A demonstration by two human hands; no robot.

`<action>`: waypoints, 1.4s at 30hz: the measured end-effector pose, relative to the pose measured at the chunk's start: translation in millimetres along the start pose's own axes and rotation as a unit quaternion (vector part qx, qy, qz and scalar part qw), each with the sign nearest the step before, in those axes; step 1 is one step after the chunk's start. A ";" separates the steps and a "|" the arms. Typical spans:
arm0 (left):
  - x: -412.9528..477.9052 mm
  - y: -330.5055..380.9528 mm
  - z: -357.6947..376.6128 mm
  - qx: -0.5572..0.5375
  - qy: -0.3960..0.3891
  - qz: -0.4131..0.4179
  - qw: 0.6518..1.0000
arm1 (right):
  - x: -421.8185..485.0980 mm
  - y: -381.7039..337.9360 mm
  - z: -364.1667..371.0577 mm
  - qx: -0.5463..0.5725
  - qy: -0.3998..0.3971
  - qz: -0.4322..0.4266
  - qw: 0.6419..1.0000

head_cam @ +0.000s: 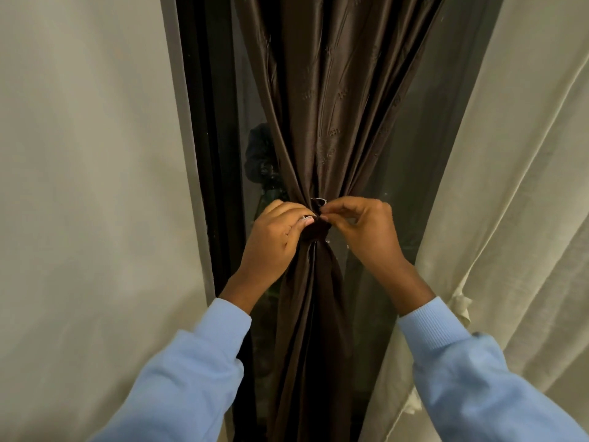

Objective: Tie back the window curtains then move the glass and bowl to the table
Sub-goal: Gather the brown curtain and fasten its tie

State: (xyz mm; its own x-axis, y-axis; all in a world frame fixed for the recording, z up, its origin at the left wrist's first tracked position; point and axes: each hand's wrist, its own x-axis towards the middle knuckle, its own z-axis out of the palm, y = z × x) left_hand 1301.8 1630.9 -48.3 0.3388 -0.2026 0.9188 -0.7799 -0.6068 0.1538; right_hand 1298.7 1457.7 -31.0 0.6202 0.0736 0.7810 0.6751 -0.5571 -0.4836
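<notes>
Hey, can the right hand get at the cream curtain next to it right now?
Probably yes: the cream curtain hangs just beside the right hand, with nothing between them. That hand is pinching the tie on the brown curtain, so it would have to let go first.

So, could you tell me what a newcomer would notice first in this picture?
The dark brown curtain hangs gathered down the centre. At its cinched waist the left hand and right hand both pinch the fabric. A cream curtain drapes on the right.

Raised left hand (pixel 274 239) and right hand (pixel 365 232) pinch, fingers curled
</notes>
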 end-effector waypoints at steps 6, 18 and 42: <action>4.2 -1.9 1.4 0.000 0.028 -0.031 0.999 | 2.3 -10.6 -8.0 -0.180 -0.155 -0.023 0.971; 14.9 -2.3 1.9 -0.081 -0.009 -0.119 0.990 | 23.2 -30.2 -6.6 -0.419 -0.211 -0.089 0.879; -23.9 -10.2 16.8 -0.179 -0.101 -0.117 0.972 | 24.9 -23.0 -19.4 -0.245 -0.215 0.132 0.936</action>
State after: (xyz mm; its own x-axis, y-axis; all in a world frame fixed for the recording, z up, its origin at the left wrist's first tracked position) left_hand 1310.5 1629.0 -77.9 0.5971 -0.2605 0.7587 -0.7899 -0.3559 0.4994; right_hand 1290.9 1456.3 7.3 0.9139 0.1474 0.3782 0.2767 -0.9079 -0.3150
